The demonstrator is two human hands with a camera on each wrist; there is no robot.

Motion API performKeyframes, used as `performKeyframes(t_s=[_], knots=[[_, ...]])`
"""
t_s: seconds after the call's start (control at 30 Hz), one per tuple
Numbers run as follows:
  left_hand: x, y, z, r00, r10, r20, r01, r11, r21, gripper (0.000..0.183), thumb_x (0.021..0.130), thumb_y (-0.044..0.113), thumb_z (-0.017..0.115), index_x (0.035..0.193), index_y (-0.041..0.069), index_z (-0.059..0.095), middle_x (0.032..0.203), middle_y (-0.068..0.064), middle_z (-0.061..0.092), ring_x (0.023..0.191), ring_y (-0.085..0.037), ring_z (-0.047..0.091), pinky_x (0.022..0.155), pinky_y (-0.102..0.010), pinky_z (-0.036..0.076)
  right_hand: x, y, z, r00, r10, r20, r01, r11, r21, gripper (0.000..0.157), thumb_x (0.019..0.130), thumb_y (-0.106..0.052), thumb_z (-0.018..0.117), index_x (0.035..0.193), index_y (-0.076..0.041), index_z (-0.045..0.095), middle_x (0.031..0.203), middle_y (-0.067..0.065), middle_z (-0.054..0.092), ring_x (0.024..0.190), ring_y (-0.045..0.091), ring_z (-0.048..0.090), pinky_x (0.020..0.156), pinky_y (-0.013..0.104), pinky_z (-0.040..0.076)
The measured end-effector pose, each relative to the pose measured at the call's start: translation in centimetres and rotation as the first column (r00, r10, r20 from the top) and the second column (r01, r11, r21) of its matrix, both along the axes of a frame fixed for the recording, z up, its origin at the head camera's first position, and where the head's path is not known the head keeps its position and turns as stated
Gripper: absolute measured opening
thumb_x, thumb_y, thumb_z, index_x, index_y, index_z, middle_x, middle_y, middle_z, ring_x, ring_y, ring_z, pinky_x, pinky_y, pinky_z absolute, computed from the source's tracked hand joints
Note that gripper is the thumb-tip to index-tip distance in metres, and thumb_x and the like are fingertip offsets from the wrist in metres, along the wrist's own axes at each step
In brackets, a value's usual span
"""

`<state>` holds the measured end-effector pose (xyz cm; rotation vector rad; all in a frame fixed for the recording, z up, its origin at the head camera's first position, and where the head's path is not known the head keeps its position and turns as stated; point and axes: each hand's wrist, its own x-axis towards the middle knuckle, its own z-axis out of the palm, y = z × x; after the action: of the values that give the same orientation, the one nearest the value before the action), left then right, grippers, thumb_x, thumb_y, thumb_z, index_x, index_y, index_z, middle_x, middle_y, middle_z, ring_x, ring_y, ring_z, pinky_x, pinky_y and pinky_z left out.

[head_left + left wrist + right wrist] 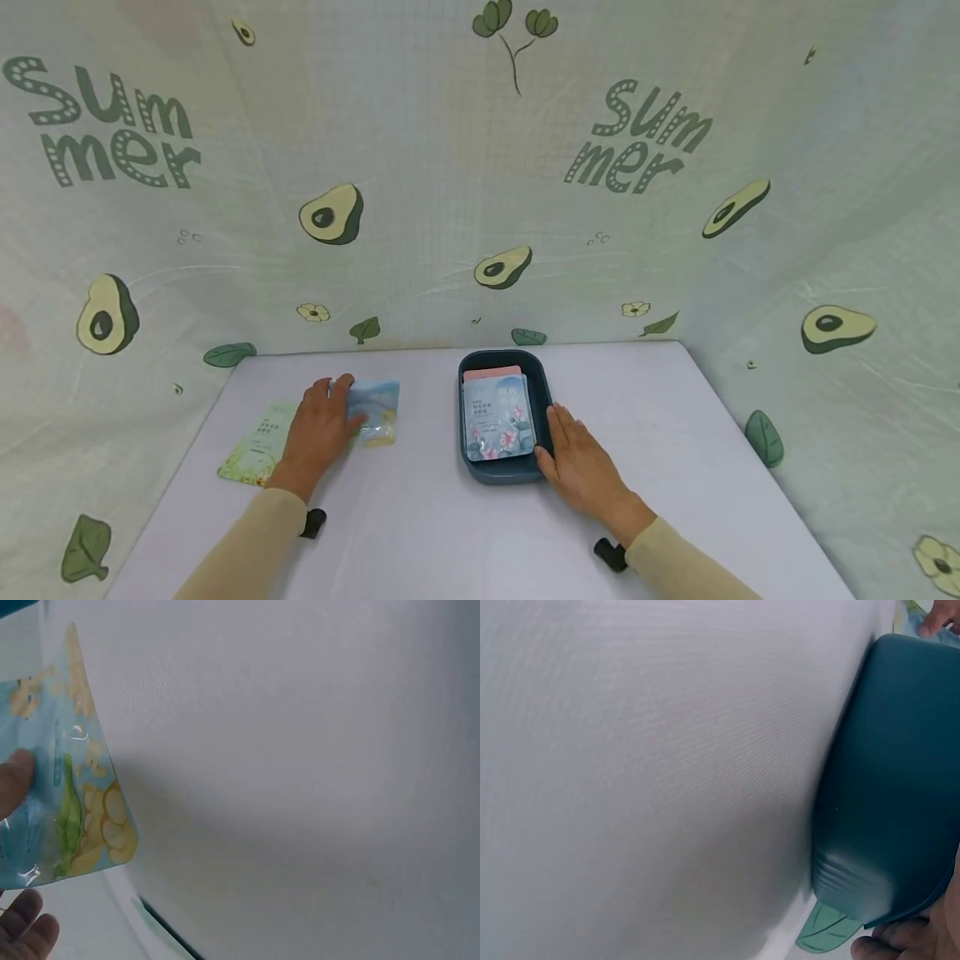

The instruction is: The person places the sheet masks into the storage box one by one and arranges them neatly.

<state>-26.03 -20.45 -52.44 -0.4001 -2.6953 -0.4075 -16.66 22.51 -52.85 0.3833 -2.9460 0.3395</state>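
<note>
on the white tabletop point(420, 533), toward its left half, the left hand point(318, 433) lies over the near edge of a light blue sachet point(377, 410), thumb and fingers curled onto it; the left wrist view shows a fingertip point(15, 780) pressed on the glossy film and the sachet's corner bowed up off the surface, so the hand has hold of it. the sachet is flat and roughly square, of shiny, slightly crinkled plastic printed with yellow slices and a green sprig. just to the left of that hand, partly under the wrist, lies a pale green sachet point(255, 446), flat and rectangular, of the same thin kind.

to the right of centre stands a dark teal tray point(495, 477), a rounded rectangle with smooth, matte walls and soft corners. inside it lies a stack of flat packets: a blue floral packet point(497, 417) on top and the edge of a pink packet point(491, 372) showing behind it. the right hand point(581, 467) rests flat on the table against the tray's right wall, fingers straight and together, gripping nothing. both forearms wear beige sleeves point(247, 542).
</note>
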Motion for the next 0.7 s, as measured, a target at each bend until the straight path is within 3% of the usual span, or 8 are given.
performKeyframes(t_s=[0.17,0.23,0.37,0.43,0.5,0.6,0.7], knots=[[0.1,0.3,0.1,0.998,-0.033,0.046,0.030,0.997,0.066,0.064,0.096,0.013,0.078,0.146,0.008,0.039,0.117,-0.027,0.052,0.075,-0.036,0.062,0.063,-0.052,0.056,0.0,0.0,0.0,1.000,0.001,-0.003,-0.001,1.000,-0.005,0.071,0.111,-0.039,0.050,0.160,0.010,0.033,0.166,0.028,0.035,0.155,0.040,0.036,0.124,0.055,0.033],[0.0,0.4,0.2,0.996,-0.050,0.074,0.042,0.993,0.107,0.065,0.098,0.008,0.075,0.150,0.009,0.036,0.119,-0.026,0.052,0.071,-0.036,0.062,0.062,-0.053,0.056,0.0,0.0,0.1,1.000,0.003,-0.007,-0.003,1.000,-0.007,0.071,0.111,-0.038,0.051,0.160,0.010,0.033,0.166,0.028,0.035,0.155,0.040,0.037,0.124,0.055,0.034],[-0.2,0.6,0.7,0.979,-0.050,0.200,0.004,0.975,0.223,0.082,0.101,0.008,0.069,0.166,0.020,0.020,0.141,-0.030,0.051,0.104,-0.048,0.067,0.089,-0.062,0.056,0.0,-0.1,0.2,1.000,0.004,-0.008,-0.004,1.000,-0.013,0.071,0.111,-0.038,0.051,0.159,0.010,0.033,0.166,0.028,0.036,0.155,0.040,0.037,0.124,0.055,0.034],[-0.2,0.8,1.1,0.965,-0.036,0.261,-0.041,0.958,0.283,0.088,0.102,0.010,0.067,0.169,0.024,0.012,0.147,-0.033,0.052,0.114,-0.049,0.066,0.096,-0.064,0.052,0.0,-0.1,0.3,1.000,0.003,-0.005,-0.003,1.000,-0.016,0.071,0.111,-0.038,0.051,0.159,0.010,0.033,0.166,0.028,0.035,0.155,0.039,0.037,0.124,0.055,0.034],[-0.2,0.8,1.5,0.949,-0.023,0.314,-0.087,0.939,0.333,0.090,0.103,0.011,0.067,0.170,0.027,0.008,0.144,-0.036,0.054,0.108,-0.048,0.069,0.090,-0.061,0.055,0.1,-0.1,0.3,1.000,0.001,0.001,-0.001,1.000,-0.016,0.071,0.111,-0.038,0.051,0.160,0.010,0.033,0.166,0.028,0.035,0.155,0.039,0.037,0.124,0.055,0.034],[-0.2,0.9,1.9,0.931,-0.003,0.365,-0.149,0.910,0.388,0.084,0.103,0.016,0.068,0.168,0.027,0.015,0.135,-0.036,0.061,0.096,-0.042,0.071,0.076,-0.051,0.056,0.1,-0.1,0.3,1.000,-0.001,0.010,0.001,1.000,-0.018,0.071,0.111,-0.038,0.051,0.160,0.010,0.033,0.167,0.027,0.034,0.155,0.039,0.036,0.125,0.054,0.033],[-0.2,0.9,2.0,0.912,0.003,0.410,-0.196,0.882,0.430,0.072,0.104,0.020,0.068,0.163,0.025,0.029,0.138,-0.032,0.061,0.112,-0.044,0.068,0.080,-0.049,0.058,0.1,-0.1,0.2,1.000,-0.003,0.016,0.003,1.000,-0.014,0.071,0.111,-0.038,0.050,0.160,0.010,0.032,0.167,0.027,0.034,0.156,0.039,0.036,0.125,0.054,0.033]])
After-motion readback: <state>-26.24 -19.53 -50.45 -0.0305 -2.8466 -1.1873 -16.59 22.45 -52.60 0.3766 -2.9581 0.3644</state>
